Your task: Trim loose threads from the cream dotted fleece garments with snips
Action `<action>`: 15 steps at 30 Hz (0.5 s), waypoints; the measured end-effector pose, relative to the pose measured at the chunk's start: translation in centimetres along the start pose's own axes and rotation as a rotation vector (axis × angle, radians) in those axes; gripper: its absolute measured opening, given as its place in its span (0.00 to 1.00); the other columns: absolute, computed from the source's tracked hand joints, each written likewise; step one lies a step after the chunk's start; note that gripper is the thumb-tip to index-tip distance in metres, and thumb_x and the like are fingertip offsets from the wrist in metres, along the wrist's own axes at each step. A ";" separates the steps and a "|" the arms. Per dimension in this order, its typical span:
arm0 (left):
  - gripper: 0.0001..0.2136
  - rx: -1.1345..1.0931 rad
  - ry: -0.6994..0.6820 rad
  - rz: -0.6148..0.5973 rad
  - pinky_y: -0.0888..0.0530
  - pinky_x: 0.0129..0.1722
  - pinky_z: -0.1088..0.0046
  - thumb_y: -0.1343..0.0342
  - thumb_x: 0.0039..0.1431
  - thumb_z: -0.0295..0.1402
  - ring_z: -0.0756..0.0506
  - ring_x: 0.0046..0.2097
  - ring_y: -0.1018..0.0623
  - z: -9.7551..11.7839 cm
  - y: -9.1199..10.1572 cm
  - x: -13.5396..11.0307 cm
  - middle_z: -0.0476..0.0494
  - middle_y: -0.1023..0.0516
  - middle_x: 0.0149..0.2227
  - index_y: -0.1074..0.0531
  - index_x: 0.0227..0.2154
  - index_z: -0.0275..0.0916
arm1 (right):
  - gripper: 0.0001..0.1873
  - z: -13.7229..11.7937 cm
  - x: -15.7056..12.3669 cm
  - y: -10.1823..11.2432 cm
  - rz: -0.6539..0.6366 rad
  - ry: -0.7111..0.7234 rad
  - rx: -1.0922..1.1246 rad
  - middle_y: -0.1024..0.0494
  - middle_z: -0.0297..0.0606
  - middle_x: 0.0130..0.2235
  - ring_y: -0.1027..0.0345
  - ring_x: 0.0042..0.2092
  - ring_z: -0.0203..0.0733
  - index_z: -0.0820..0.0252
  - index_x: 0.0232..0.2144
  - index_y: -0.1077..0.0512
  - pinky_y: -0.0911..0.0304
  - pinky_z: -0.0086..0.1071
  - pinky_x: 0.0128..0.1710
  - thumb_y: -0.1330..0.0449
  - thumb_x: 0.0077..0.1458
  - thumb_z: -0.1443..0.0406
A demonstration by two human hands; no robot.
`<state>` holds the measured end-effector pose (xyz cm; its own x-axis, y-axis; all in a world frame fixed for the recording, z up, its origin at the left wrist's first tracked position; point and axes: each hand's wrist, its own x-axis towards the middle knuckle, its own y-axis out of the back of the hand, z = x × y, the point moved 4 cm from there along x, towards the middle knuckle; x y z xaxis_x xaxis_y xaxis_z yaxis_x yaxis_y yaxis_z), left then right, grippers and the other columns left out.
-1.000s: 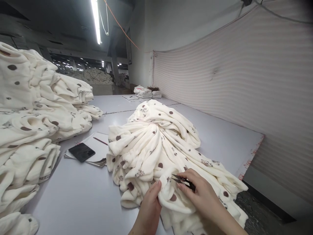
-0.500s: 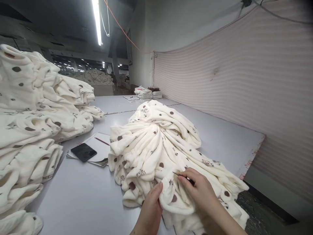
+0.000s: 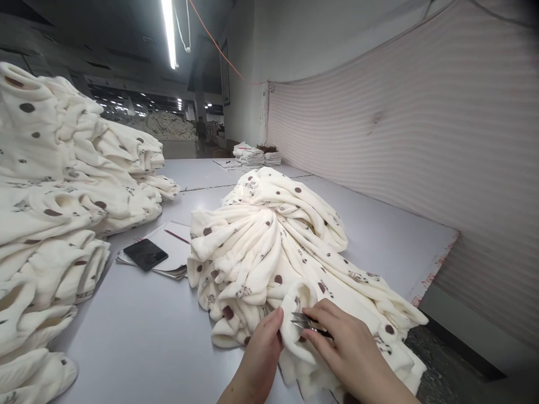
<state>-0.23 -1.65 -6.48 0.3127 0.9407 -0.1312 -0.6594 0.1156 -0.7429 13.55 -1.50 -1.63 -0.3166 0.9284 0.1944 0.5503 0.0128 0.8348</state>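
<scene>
A cream fleece garment [image 3: 248, 269] with brown dots and small printed figures lies gathered in folds on the table [image 3: 147, 336]. My left hand [image 3: 263, 348] is closed on the rim of a tube-like opening in the fleece, thumb on top. In my right hand [image 3: 341, 339] is a small pair of thread snips [image 3: 302, 321], its two pointed metal blades apart and aimed left at that rim, close to my left thumb. Whether the blades touch the cloth I cannot tell. The handles are partly hidden by my fingers.
A tall heap of the same cream fleece [image 3: 76, 191] rises on the left. Beside it lie papers [image 3: 179, 235] with a black phone [image 3: 145, 255] and a dark red pencil [image 3: 176, 236]. Bundles of white pieces [image 3: 249, 155] sit at the back. Striped sheeting [image 3: 379, 123] hangs along the right.
The snips now show two spread blades and have moved down toward the left hand. The fleece opening has been turned up so its ring shows. The view has shifted slightly.
</scene>
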 end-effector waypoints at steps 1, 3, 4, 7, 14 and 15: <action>0.15 -0.008 0.004 -0.021 0.37 0.55 0.63 0.49 0.61 0.36 0.39 0.54 0.30 -0.1 0.0 0.0 0.40 0.23 0.47 0.27 0.48 0.37 | 0.12 -0.2 -0.1 -0.1 -0.004 0.002 -0.033 0.25 0.36 0.40 0.28 0.37 0.42 0.50 0.42 0.27 0.35 0.31 0.34 0.48 0.59 0.61; 0.15 -0.018 0.013 -0.046 0.37 0.55 0.63 0.50 0.61 0.36 0.40 0.54 0.31 -0.2 0.2 0.0 0.41 0.23 0.48 0.28 0.49 0.38 | 0.12 -0.1 -0.2 0.0 0.008 -0.020 -0.053 0.24 0.35 0.38 0.28 0.36 0.41 0.50 0.40 0.26 0.35 0.31 0.33 0.49 0.60 0.61; 0.15 -0.020 0.017 -0.047 0.37 0.55 0.63 0.50 0.62 0.35 0.40 0.54 0.31 -0.2 0.3 0.1 0.41 0.23 0.48 0.28 0.49 0.38 | 0.12 0.0 -0.2 0.1 0.014 -0.034 -0.040 0.24 0.34 0.38 0.28 0.36 0.40 0.50 0.39 0.26 0.35 0.30 0.33 0.50 0.60 0.61; 0.15 -0.029 0.014 -0.038 0.38 0.56 0.62 0.50 0.62 0.35 0.40 0.55 0.31 -0.3 0.4 0.1 0.39 0.23 0.48 0.27 0.48 0.37 | 0.12 0.5 -0.4 0.3 0.005 -0.034 0.007 0.24 0.35 0.40 0.28 0.38 0.40 0.50 0.42 0.28 0.34 0.28 0.33 0.47 0.59 0.60; 0.13 -0.035 0.020 -0.052 0.38 0.55 0.62 0.49 0.61 0.35 0.39 0.53 0.30 -0.6 -0.2 0.3 0.39 0.23 0.46 0.25 0.45 0.37 | 0.12 0.3 -0.7 -0.4 0.007 -0.016 -0.009 0.24 0.33 0.39 0.28 0.37 0.40 0.49 0.40 0.26 0.35 0.30 0.33 0.49 0.60 0.62; 0.13 -0.030 0.023 -0.053 0.37 0.55 0.62 0.49 0.61 0.35 0.39 0.53 0.29 -0.6 -0.2 0.3 0.39 0.22 0.46 0.25 0.44 0.36 | 0.11 0.4 -0.7 -0.5 0.004 -0.029 0.025 0.24 0.33 0.38 0.28 0.37 0.39 0.49 0.40 0.26 0.36 0.29 0.34 0.48 0.59 0.62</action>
<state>0.46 -1.56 -6.77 0.3626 0.9259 -0.1061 -0.6209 0.1551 -0.7684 13.80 -2.05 -2.39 -0.2914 0.9390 0.1825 0.5710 0.0177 0.8207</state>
